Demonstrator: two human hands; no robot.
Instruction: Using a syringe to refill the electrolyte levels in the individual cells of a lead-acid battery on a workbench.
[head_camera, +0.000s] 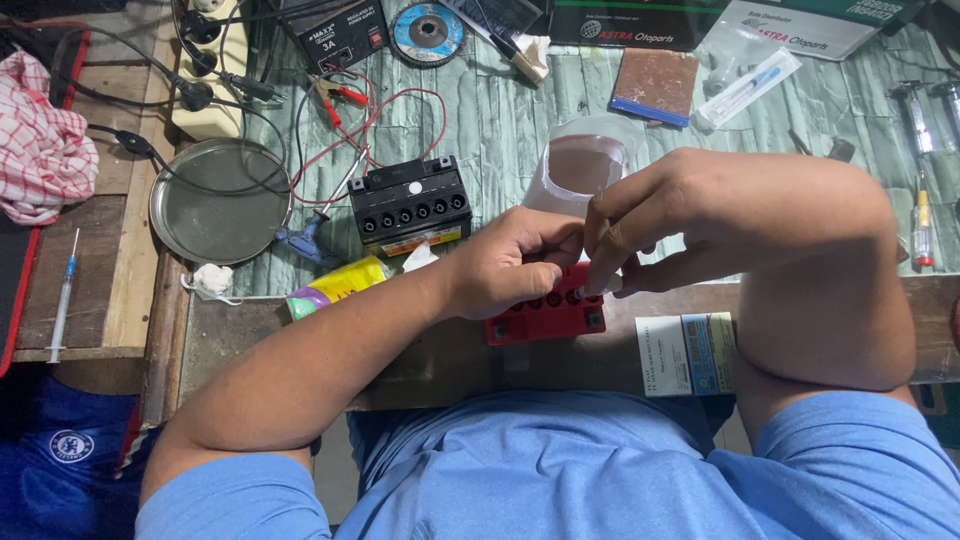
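Both hands meet over a small red battery (545, 318), a boxy plastic block with a row of round filler holes along its top, sitting at the near edge of the workbench (560, 120), whose top is covered in a pale green marbled sheet. The left hand (510, 265) curls around the battery's left end, fingers closed on it and hiding much of its upper face. The right hand (640, 225) pinches something tiny and whitish against the filler holes; what it is cannot be made out under the fingertips. Just behind the hands stands a translucent plastic cup (585, 165), its lower half hidden by them. To the left sits a black battery (410, 205), also boxy, with its own row of holes, red and black clip leads (335, 100) trailing behind it. A round, dull metal tray (220, 200) lies further left, beside a crumpled yellow wrapper (335, 285). A clear plastic syringe (745, 90) rests far back; a flat printed carton (685, 355) lies under the right forearm, partly covered.
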